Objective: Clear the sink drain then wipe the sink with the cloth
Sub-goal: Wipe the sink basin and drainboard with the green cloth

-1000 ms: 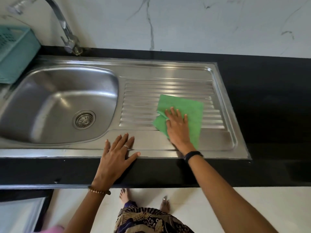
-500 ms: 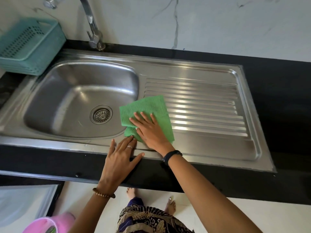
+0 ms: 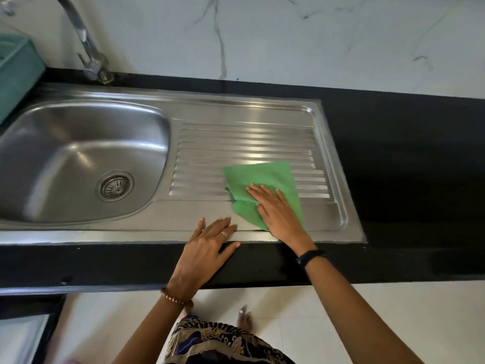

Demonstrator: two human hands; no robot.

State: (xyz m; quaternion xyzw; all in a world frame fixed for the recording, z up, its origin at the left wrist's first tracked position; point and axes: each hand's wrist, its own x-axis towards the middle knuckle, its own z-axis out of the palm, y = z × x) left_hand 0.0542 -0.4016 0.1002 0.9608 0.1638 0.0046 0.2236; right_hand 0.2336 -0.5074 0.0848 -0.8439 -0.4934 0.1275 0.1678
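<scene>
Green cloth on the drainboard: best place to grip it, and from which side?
Pinch the cloth's far free edge, coming from above. It lies flat on the ridged drainboard with the right hand pressing its near half, so only the far part is exposed; the ridges leave gaps under it for fingertips.

We see both arms bare, with no sleeves in view. The left hand point(image 3: 203, 249) carries a silver-toned ring point(image 3: 223, 234) with a patterned face on one of its fingers point(image 3: 227, 224). A bracelet of round brown beads point(image 3: 175, 299) circles the left wrist. The right hand point(image 3: 278, 214) wears no ring that we can make out; its wrist bears a plain black band point(image 3: 310, 257). A dark garment point(image 3: 217, 344) printed with gold and purple motifs covers the lower body. Both feet are bare.
</scene>
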